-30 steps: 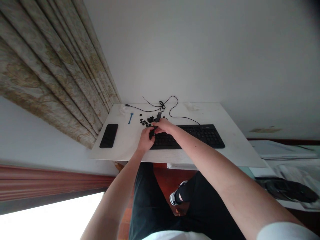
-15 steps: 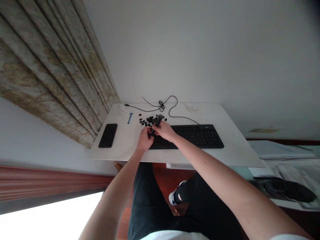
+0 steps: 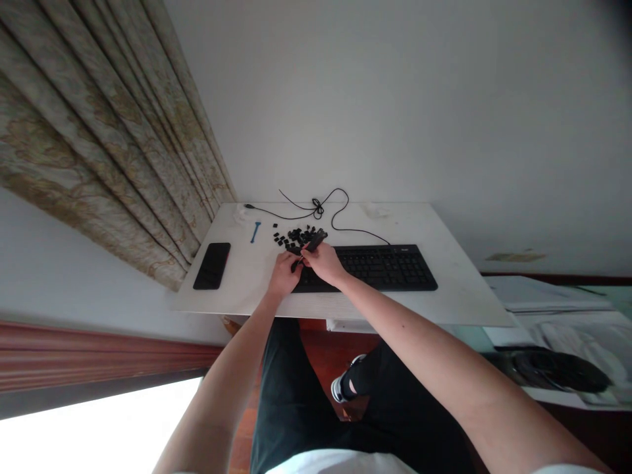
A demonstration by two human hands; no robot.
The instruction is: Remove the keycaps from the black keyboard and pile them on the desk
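1. Black plastic keyboard point(image 3: 395, 266), laid flat on a white table point(image 3: 247, 286): its left end is partly covered by both hands, and its number pad is set well to the right of the right hand.
2. By the right hand point(image 3: 323, 262), a dark tool point(image 3: 316, 241) is pinched between thumb and fingers; its thick end is pointed up and away past the fingers, and its other end is aimed down toward the left hand's fingertips. What kind of tool it is cannot be told.
3. The left hand point(image 3: 283, 276) is rested at the keyboard's left end, with its fingers bent and brought close to the right hand's fingertips. Whether anything small is pinched there cannot be told.
4. Loose black keys point(image 3: 296, 236) are scattered just beyond both hands, heaped in the middle and spread singly toward the left.
5. A blue stick point(image 3: 255, 232), widened at both ends, is placed beyond and to the left of the left hand.
6. A dark phone point(image 3: 212, 266) is laid well to the left of the left hand.
7. A black cable point(image 3: 317, 209) is bundled beyond both hands.
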